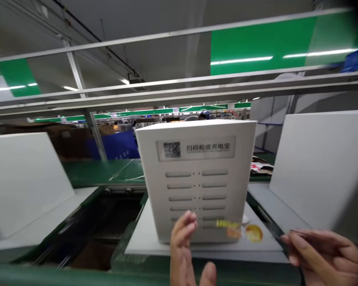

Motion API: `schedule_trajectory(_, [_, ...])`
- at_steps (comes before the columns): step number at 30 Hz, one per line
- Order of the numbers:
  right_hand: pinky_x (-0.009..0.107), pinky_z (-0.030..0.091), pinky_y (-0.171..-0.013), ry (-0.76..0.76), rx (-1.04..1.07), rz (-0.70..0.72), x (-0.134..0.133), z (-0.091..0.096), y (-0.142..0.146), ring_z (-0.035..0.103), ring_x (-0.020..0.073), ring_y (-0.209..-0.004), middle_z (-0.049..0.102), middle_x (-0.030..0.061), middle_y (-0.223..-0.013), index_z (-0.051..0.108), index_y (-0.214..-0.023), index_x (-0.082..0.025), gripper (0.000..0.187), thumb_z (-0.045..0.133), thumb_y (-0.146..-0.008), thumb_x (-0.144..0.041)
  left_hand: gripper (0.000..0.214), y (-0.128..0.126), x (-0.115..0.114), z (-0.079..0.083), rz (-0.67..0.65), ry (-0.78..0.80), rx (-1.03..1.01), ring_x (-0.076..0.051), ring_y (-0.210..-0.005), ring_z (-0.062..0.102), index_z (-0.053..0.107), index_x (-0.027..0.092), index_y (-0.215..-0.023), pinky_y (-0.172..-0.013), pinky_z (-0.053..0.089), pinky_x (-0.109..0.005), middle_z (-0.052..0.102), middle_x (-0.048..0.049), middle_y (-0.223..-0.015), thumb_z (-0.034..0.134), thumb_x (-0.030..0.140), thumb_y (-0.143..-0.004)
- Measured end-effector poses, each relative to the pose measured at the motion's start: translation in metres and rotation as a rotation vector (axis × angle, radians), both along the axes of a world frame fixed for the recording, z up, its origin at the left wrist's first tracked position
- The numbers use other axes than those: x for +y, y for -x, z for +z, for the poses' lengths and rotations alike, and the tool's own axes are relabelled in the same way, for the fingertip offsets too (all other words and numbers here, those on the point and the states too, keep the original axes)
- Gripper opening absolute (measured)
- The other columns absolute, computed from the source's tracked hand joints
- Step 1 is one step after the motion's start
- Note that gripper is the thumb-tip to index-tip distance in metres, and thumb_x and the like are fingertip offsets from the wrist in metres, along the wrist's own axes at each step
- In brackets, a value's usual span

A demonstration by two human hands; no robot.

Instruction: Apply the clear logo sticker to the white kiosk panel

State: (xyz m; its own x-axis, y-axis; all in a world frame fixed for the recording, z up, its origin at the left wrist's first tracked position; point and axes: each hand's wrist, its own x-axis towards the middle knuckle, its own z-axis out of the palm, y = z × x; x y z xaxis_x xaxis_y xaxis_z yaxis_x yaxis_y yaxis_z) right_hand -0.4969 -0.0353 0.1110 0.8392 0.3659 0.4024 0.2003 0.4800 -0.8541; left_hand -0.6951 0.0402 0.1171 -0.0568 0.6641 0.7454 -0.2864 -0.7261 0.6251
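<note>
A white power bank rental cabinet (pixel 181 161) stands upright in front of me, with a QR code label and two columns of slots. My left hand (pixel 185 250) is raised before its lower slots, fingers stretched out and thumb apart, holding nothing I can see. At the right, my right hand (pixel 325 254) is closed in a pinch. From its fingertips a clear film with yellow print and a round yellow-orange picture (pixel 253 233) seems to reach across the cabinet's lower right corner. The film's outline is blurred and hard to make out.
Under the cabinet lies a white board (pixel 146 238) on a green conveyor carrier. More white cabinets stand at left (pixel 24 182) and right (pixel 322 167). A dark gap (pixel 107 226) opens on the left. Metal rails (pixel 167 89) cross overhead, and a green belt (pixel 107 171) runs behind.
</note>
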Motion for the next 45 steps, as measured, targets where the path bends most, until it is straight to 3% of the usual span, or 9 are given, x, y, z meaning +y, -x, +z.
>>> schedule_trajectory(4, [0.017, 0.054, -0.064, 0.434, -0.308, 0.411, -0.011, -0.015, 0.022, 0.063, 0.0145, -0.073, 0.064, 0.0051, -0.078, 0.056, -0.086, -0.019, 0.032, 0.069, -0.066, -0.039, 0.028, 0.016, -0.009, 0.014, -0.124, 0.178, 0.237, -0.022, -0.114, 0.046, 0.053, 0.023, -0.109, -0.098, 0.038, -0.034, 0.049, -0.0090, -0.120, 0.053, 0.036, -0.084])
schedule_trajectory(8, [0.019, 0.054, -0.067, 0.631, -0.397, 0.821, -0.013, -0.015, 0.041, 0.062, 0.0145, -0.076, 0.063, 0.0065, -0.081, 0.053, -0.093, -0.018, 0.030, 0.056, -0.077, -0.043, 0.030, 0.024, -0.027, -0.008, -0.447, 0.289, 0.374, -0.020, -0.095, 0.056, 0.060, 0.016, -0.097, -0.080, 0.048, -0.028, 0.056, -0.0108, -0.103, 0.067, 0.030, -0.072])
schedule_trajectory(15, [0.017, 0.053, -0.061, 0.375, -0.406, 0.594, -0.009, -0.036, 0.081, 0.061, 0.0125, -0.069, 0.059, 0.0046, -0.073, 0.050, -0.075, -0.017, 0.021, 0.060, -0.076, -0.035, 0.039, 0.004, -0.057, -0.036, -0.480, 0.850, -0.155, -0.015, -0.078, 0.064, 0.062, 0.014, -0.088, -0.073, 0.050, -0.021, 0.068, -0.0079, -0.084, 0.079, 0.032, -0.059])
schedule_trajectory(18, [0.017, 0.053, -0.068, 0.293, -0.673, 0.318, -0.009, -0.047, 0.087, 0.060, 0.0140, -0.085, 0.057, 0.0077, -0.089, 0.057, -0.073, -0.017, 0.014, 0.061, -0.076, -0.030, 0.020, 0.006, -0.058, -0.045, -0.312, 0.803, -0.116, -0.015, -0.076, 0.065, 0.067, 0.015, -0.077, -0.072, 0.051, -0.019, 0.069, -0.0067, -0.080, 0.074, 0.030, -0.066])
schedule_trajectory(20, [0.014, 0.051, -0.067, 0.285, -0.784, 0.188, -0.011, -0.051, 0.091, 0.059, 0.0119, -0.083, 0.055, 0.0061, -0.089, 0.059, -0.077, -0.019, 0.009, 0.060, -0.077, -0.028, 0.009, 0.008, -0.057, -0.054, -0.136, 0.623, 0.011, -0.014, -0.077, 0.065, 0.070, 0.018, -0.080, -0.073, 0.051, -0.018, 0.069, -0.0050, -0.082, 0.068, 0.024, -0.073])
schedule_trajectory(24, [0.011, 0.050, -0.064, 0.352, -0.700, 0.477, -0.019, -0.051, 0.098, 0.057, 0.0069, -0.069, 0.057, 0.0008, -0.080, 0.055, -0.094, -0.022, 0.013, 0.044, -0.087, -0.023, 0.021, 0.010, -0.056, -0.062, -0.062, 0.260, 0.159, -0.015, -0.083, 0.064, 0.071, 0.026, -0.090, -0.080, 0.050, -0.022, 0.069, -0.0030, -0.090, 0.058, 0.014, -0.078])
schedule_trajectory(27, [0.011, 0.049, -0.068, 0.373, -0.608, 0.631, -0.022, -0.051, 0.097, 0.059, 0.0070, -0.077, 0.060, 0.0004, -0.088, 0.053, -0.100, -0.024, 0.017, 0.040, -0.089, -0.023, 0.010, 0.009, -0.056, -0.055, -0.249, 0.467, 0.033, -0.015, -0.085, 0.062, 0.072, 0.024, -0.079, -0.082, 0.048, -0.023, 0.068, -0.0044, -0.083, 0.062, 0.026, -0.077])
schedule_trajectory(32, [0.013, 0.048, -0.080, 0.364, -0.608, 0.667, -0.025, -0.052, 0.095, 0.058, 0.0086, -0.095, 0.061, -0.0002, -0.100, 0.053, -0.102, -0.027, 0.018, 0.043, -0.088, -0.022, 0.009, 0.005, -0.057, -0.040, -0.456, 0.823, -0.112, -0.014, -0.081, 0.061, 0.072, 0.021, -0.064, -0.078, 0.048, -0.021, 0.065, -0.0037, -0.074, 0.077, 0.028, -0.062])
schedule_trajectory(45, [0.008, 0.048, -0.076, 0.370, -0.722, 0.624, -0.028, -0.046, 0.104, 0.059, 0.0066, -0.092, 0.061, -0.0008, -0.097, 0.051, -0.103, -0.027, 0.019, 0.040, -0.089, -0.019, 0.002, 0.013, -0.060, -0.046, -0.287, 0.666, -0.003, -0.014, -0.080, 0.061, 0.072, 0.022, -0.071, -0.079, 0.048, -0.023, 0.065, -0.0035, -0.074, 0.071, 0.024, -0.069])
